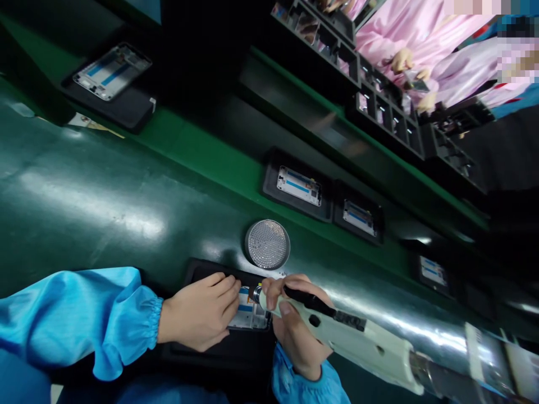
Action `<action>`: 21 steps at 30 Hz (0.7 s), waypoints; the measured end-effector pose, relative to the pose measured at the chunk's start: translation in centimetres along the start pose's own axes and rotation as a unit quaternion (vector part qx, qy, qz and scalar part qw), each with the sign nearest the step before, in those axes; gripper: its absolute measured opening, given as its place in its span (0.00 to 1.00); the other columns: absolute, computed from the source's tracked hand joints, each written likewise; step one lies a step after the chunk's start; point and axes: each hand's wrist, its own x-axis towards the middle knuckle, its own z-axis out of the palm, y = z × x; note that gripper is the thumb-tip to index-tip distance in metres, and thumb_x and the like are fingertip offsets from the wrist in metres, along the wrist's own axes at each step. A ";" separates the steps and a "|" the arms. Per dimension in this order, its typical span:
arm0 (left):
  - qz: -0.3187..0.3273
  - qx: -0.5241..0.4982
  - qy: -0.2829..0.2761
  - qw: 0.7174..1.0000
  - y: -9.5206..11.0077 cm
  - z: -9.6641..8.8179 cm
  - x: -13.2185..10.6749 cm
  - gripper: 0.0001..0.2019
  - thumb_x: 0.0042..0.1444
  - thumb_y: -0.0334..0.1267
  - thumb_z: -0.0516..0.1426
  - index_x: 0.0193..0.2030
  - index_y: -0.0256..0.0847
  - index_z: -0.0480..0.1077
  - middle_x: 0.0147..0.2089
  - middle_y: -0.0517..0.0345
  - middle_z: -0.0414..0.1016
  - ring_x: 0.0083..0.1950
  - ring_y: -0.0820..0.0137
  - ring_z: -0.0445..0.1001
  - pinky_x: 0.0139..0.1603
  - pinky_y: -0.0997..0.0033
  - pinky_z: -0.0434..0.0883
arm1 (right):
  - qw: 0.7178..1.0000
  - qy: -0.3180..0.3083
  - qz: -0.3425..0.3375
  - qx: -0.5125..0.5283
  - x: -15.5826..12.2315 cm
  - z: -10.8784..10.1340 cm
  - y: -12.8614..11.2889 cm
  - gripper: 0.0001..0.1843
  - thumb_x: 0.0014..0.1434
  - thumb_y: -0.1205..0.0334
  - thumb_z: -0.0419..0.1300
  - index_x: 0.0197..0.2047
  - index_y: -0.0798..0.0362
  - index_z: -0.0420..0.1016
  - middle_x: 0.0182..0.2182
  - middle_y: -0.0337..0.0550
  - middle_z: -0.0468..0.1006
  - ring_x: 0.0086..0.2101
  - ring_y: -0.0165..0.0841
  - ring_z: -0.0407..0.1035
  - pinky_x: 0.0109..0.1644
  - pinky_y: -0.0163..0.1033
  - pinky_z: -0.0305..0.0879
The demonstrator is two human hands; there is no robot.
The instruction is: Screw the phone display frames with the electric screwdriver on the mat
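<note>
My left hand [202, 311] lies palm down with curled fingers on a phone frame [250, 314] that sits in a black holder tray [197, 272], pressing it in place. My right hand [292, 320] is wrapped round a pale electric screwdriver [349, 336], whose tip points down at the phone frame's edge next to my left fingertips. Both my sleeves are blue. Just beyond my hands a round metal dish [267, 244] of tiny screws rests on the green surface.
More black trays with phone frames ride the green belt: one at far left [112, 73], two in the middle [298, 186] [359, 217], one at right [433, 272]. Black parts bins [379, 95] line the far side, where people in pink coats [421, 39] work.
</note>
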 end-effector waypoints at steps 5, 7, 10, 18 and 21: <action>-0.002 -0.005 -0.003 1.000 0.0 0.0 0.0 0.26 0.62 0.50 0.54 0.53 0.26 0.72 0.57 0.34 0.73 0.57 0.49 0.71 0.58 0.53 0.63 | 1.000 0.001 -0.002 0.003 0.0 0.1 -0.1 0.15 0.59 0.71 0.59 0.48 0.46 0.74 0.31 0.35 0.72 0.26 0.29 0.69 0.42 0.49 0.72; -0.001 -0.003 -0.006 1.000 0.0 0.0 0.0 0.26 0.62 0.50 0.53 0.53 0.26 0.72 0.57 0.34 0.73 0.57 0.49 0.71 0.58 0.53 0.63 | 1.000 -0.002 -0.003 0.003 -0.1 0.2 -0.1 0.15 0.59 0.71 0.58 0.48 0.46 0.74 0.31 0.35 0.72 0.26 0.29 0.69 0.42 0.49 0.71; 0.002 0.003 -0.003 1.000 0.0 0.0 -0.1 0.26 0.62 0.51 0.53 0.53 0.26 0.72 0.57 0.34 0.73 0.56 0.49 0.72 0.58 0.53 0.63 | 1.000 -0.004 -0.003 -0.006 -0.3 0.1 0.0 0.15 0.59 0.70 0.59 0.48 0.46 0.74 0.30 0.35 0.71 0.26 0.29 0.68 0.40 0.48 0.70; 0.004 0.001 0.005 1.000 0.0 0.0 0.1 0.27 0.61 0.51 0.54 0.54 0.24 0.72 0.57 0.33 0.74 0.56 0.49 0.71 0.58 0.53 0.62 | 1.000 -0.015 0.000 -0.024 -0.8 0.1 0.0 0.13 0.60 0.71 0.58 0.46 0.47 0.73 0.34 0.37 0.70 0.28 0.30 0.70 0.42 0.51 0.71; 0.001 -0.006 0.010 1.000 0.0 0.0 0.1 0.27 0.61 0.50 0.55 0.54 0.24 0.71 0.56 0.33 0.74 0.56 0.49 0.71 0.58 0.53 0.62 | 0.999 -0.018 -0.003 -0.046 -0.8 0.3 -0.1 0.13 0.59 0.71 0.58 0.45 0.46 0.73 0.34 0.36 0.70 0.28 0.30 0.70 0.40 0.51 0.71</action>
